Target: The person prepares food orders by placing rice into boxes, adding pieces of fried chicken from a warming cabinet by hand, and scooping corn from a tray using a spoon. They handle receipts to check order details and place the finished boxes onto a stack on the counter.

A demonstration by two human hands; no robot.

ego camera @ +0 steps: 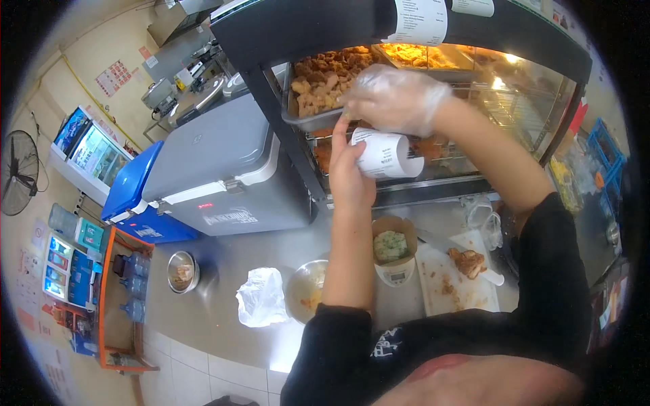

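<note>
My bare left hand [350,167] grips a curled paper slip [383,155] that bears printed writing. Just above it, my right hand [398,99] wears a clear plastic glove and is blurred; whether its fingers hold anything cannot be told. Both hands are at the opening of a lit food warmer [426,190]. Behind my right hand, a metal tray [310,121] holds breaded fried pieces [327,81]. Under my forearms on the steel counter, an open paper box [393,228] with green-flecked white food sits on a digital scale [397,276].
A white cutting board [431,289] carries fried chicken [467,263] and a knife [431,236]. Left of my forearm are a steel bowl [299,292], a white plastic bag [261,299] and a small bowl [183,272]. Grey [203,152] and blue [132,182] cooler boxes line the back.
</note>
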